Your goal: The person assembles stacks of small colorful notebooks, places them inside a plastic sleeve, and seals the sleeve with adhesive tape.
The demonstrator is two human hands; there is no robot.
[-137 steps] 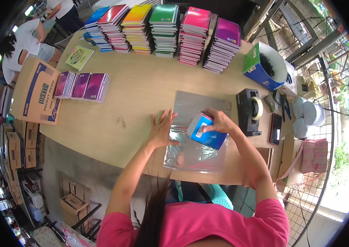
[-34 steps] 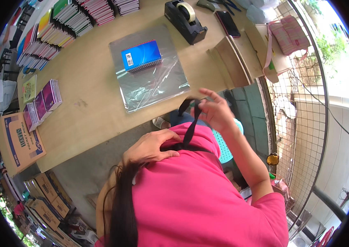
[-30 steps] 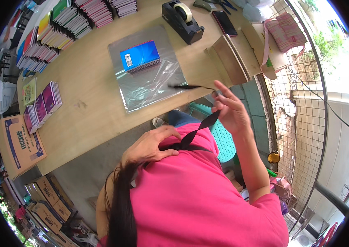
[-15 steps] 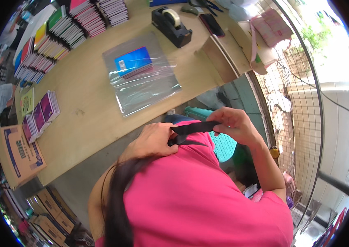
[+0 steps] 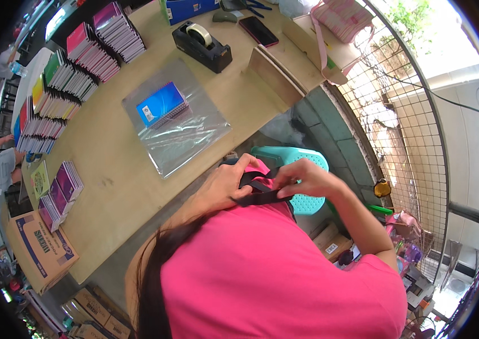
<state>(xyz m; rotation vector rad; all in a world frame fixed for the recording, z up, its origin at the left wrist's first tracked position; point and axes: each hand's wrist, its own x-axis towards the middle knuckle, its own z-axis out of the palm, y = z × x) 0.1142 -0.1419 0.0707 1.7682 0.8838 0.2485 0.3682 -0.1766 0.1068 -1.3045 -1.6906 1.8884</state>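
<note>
A black strap is looped in front of my waist, against the pink shirt. My left hand is closed on the strap's left part, its fingers partly hidden by the loop. My right hand pinches the band near its right end, close to the left hand. On the table beyond, a small blue spiral notebook lies on a flat clear plastic sheet or bag, apart from both hands.
Notebook stacks line the table's far left; purple notebooks and a carton sit nearer. A tape dispenser and phone lie at the back. A turquoise stool stands by my right hand, wire mesh further right.
My right hand has moved down and left, bringing its end of the strap closer to my left hand. The view has shifted, so the table items appear lower and further left.
</note>
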